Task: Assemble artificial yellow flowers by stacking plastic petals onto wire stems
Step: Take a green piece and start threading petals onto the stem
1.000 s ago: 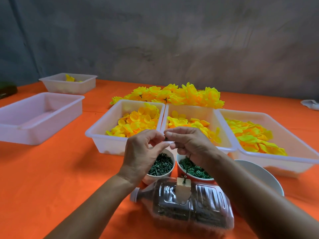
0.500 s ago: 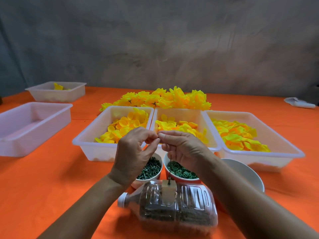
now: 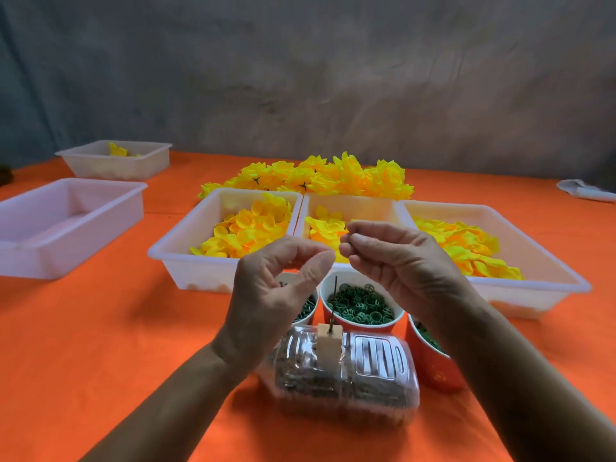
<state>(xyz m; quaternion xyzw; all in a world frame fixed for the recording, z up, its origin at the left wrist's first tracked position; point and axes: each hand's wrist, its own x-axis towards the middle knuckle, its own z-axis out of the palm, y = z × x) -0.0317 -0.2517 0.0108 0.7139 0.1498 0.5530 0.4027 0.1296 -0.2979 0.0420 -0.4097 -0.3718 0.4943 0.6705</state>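
The step in hand looks like the very start of a flower: a bare wire stem (image 3: 334,300) stands upright in a small block (image 3: 328,342) on top of a clear plastic bottle (image 3: 346,371) lying on its side, its long axis vertical and its free tip pointing up between the two hands. The right hand (image 3: 396,261) pinches a small dark piece (image 3: 348,237) between thumb and fingertips, above and a little right of the stem tip. I cannot tell what it is (perhaps a green fitting from the cups (image 3: 361,303)). The left hand (image 3: 270,295) hovers beside it with thumb and forefinger curled toward each other, apparently holding nothing. Next, I judge, the piece must be brought down over the thin tip, its hole lined up with the wire; then petals from the white trays (image 3: 173,258) follow.
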